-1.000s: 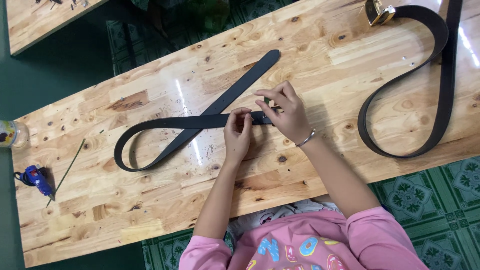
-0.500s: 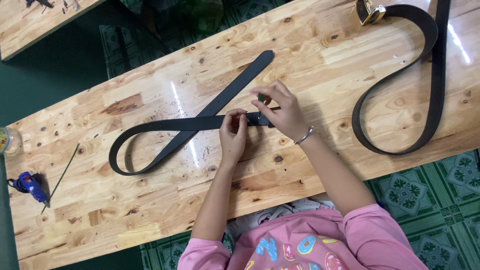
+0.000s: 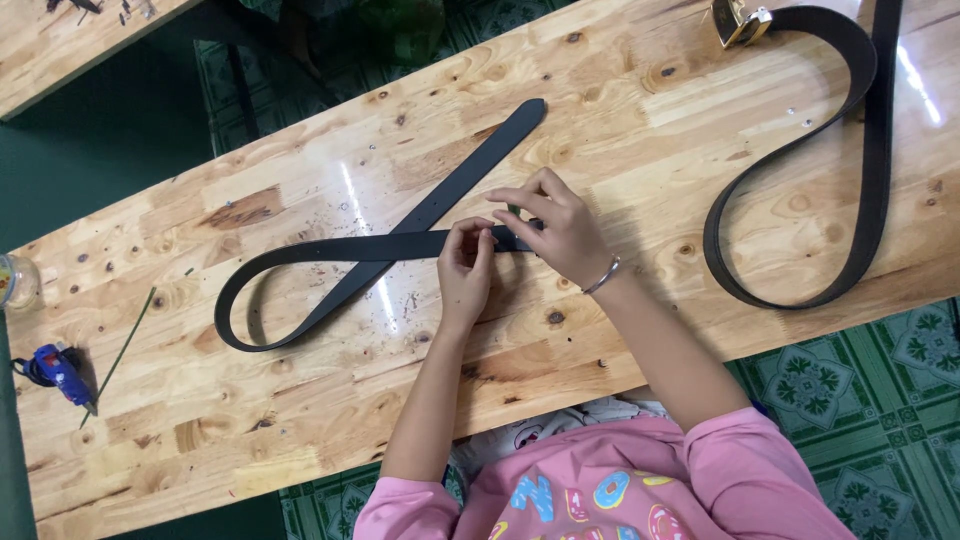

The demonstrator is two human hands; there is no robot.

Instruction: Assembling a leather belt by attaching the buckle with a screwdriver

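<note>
Both hands are down on the wooden workbench (image 3: 620, 110), meeting at one end of a black belt strap (image 3: 330, 250) that lies looped flat across the planks. The left hand (image 3: 465, 275) has its fingers curled in, fingertips pinching the strap's edge right where the strip ends. The right hand (image 3: 560, 230) sits just beside it, touching or almost touching, fingers bent and closed over that same end of the strap, with a small green piece showing between the fingertips; what that piece is, too small to tell. A silver bracelet (image 3: 603, 275) rings the right wrist. The strap itself runs left from the hands, curves round in a wide loop near the bench's left part, then crosses back under itself and stretches up toward the far edge, its free tip pointing up and right. Tiny dark crumbs are scattered on the wood near the crossing. Well apart, at the right end of the bench, a second black belt (image 3: 860, 170) lies in its own loop, its gold buckle (image 3: 740, 20) up at the far edge. Over at the left end, a blue glue gun (image 3: 60, 370) rests by the bench's edge, a thin green stick (image 3: 120, 350) lying just beside it, and a small clear jar (image 3: 15, 282) sits at the frame's border. Pink sleeves (image 3: 730, 460) show at the bottom.
</note>
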